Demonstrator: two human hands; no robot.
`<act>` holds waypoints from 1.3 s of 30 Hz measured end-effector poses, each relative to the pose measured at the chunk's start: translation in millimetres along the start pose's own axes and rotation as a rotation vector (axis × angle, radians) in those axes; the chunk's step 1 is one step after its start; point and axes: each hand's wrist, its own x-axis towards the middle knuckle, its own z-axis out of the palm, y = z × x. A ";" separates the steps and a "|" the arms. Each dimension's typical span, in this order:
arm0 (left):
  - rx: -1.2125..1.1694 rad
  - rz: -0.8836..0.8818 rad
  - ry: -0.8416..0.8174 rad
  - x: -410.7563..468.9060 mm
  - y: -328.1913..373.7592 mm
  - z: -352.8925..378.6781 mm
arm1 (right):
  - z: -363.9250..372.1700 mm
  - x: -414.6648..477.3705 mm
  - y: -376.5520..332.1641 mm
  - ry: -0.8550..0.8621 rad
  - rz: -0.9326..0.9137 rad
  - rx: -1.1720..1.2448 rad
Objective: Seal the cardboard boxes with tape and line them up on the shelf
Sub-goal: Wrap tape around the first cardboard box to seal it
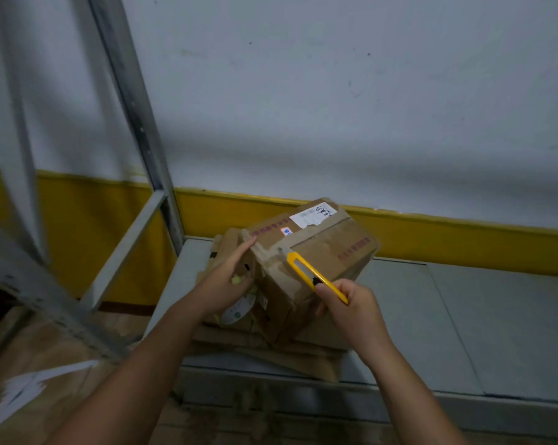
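Right hand [354, 305] at five o'clock, curled round yellow utility knife [314, 276], tip at the tape [272, 256]. Left hand [229, 281] at nine o'clock, fingers straight, bracing tilted cardboard box [332, 248] on metal shelf [463, 316]. Probably trimming tape; next, slice cleanly, press end flat.

Your box [332, 248] is matt, creased cardboard; your knife [317, 280] is smooth yellow plastic; the shelf [463, 316] is matt grey metal.
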 end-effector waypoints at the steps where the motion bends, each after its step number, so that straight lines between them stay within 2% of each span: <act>1: 0.009 -0.006 -0.003 -0.6 -0.2 -2.5 | 3.1 -1.5 -1.3 0.011 0.011 -0.026; 4: -0.025 -0.015 -0.042 -3.1 -1.6 -9.5 | 8.3 -7.0 -3.6 0.012 0.029 -0.080; 11: 0.068 -0.008 -0.180 -2.8 3.6 -28.1 | 21.7 -32.0 -12.5 -0.066 0.120 0.118; 19: 0.178 -0.035 -0.209 -3.5 12.4 -33.2 | 50.6 -33.6 -24.0 -0.223 -0.024 -0.259; 23: 0.111 -0.080 -0.250 -3.1 14.7 -33.0 | 49.1 -22.2 -33.1 -0.242 -0.034 -0.348; 32: 0.057 -0.110 -0.096 -4.7 21.8 -26.0 | 51.8 5.8 -66.4 -0.322 -0.106 -0.667; 39: 0.143 -0.118 -0.082 -5.6 25.2 -29.1 | 62.0 25.8 -98.7 -0.436 -0.097 -0.896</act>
